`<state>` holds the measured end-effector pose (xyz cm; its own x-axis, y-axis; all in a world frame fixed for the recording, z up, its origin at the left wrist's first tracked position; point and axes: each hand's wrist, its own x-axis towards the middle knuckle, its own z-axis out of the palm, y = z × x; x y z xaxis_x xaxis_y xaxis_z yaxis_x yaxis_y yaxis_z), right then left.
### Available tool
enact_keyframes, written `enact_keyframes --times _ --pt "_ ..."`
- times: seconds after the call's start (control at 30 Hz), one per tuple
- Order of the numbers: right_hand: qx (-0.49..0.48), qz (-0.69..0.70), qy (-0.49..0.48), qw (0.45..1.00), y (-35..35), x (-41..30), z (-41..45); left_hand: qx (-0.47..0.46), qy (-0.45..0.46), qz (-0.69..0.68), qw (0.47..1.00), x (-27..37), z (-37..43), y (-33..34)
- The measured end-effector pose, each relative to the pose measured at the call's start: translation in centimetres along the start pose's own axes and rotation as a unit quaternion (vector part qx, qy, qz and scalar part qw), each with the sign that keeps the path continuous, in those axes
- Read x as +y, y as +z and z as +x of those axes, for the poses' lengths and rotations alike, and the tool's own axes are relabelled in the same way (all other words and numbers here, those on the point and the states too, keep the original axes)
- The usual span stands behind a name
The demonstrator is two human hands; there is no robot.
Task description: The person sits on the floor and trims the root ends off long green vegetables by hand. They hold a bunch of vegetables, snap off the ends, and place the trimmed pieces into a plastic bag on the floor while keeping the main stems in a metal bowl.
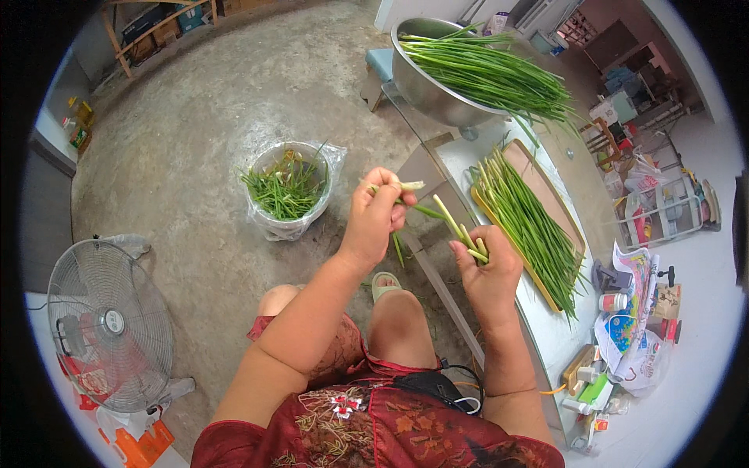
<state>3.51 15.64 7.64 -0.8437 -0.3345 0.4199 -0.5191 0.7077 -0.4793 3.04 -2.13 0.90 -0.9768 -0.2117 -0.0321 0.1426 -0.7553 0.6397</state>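
Note:
My left hand [374, 219] pinches a pale stem end and some green leaf of garlic chives between thumb and fingers. My right hand [494, 272] is closed around a few chive stems [450, 219], their pale ends pointing up and left. One green strand [430, 211] runs between the two hands. Right of my right hand, a bundle of chives [526, 228] lies in a yellow-rimmed tray [515, 155] on the table. Beyond it, a large stainless steel bowl [430, 96] holds a big heap of long chives [485, 70]. Chive scraps [287, 187] fill a plastic-lined bin [281, 229] on the floor.
A floor fan [111, 327] stands at my left. The white table [547, 327] runs along my right side, with a medicine-type bottle [612, 302], plastic bags [646, 362] and small boxes on it. A blue-topped stool [379, 64] is near the bowl. Oil bottles [81, 126] stand far left.

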Motion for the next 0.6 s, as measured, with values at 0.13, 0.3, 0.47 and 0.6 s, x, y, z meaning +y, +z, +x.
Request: enact_keyframes --times 0.13,0.3,0.47,0.6 --pt "0.001 0.022 0.016 1.000 0.3 0.1 0.1 -0.015 -0.061 0.001 0.998 -0.7 0.0 -0.1" --pt "-0.015 0.044 0.027 0.999 0.7 0.6 0.3 -0.045 -0.040 0.162 0.985 -2.3 -0.9 0.7" --pt "-0.042 0.100 0.076 0.991 1.5 1.6 0.1 -0.072 -0.046 0.190 0.978 -1.6 -1.3 1.5" --pt "-0.035 0.071 0.048 0.996 2.1 1.3 0.1 -0.100 0.036 0.253 0.962 -3.1 -1.0 1.1"
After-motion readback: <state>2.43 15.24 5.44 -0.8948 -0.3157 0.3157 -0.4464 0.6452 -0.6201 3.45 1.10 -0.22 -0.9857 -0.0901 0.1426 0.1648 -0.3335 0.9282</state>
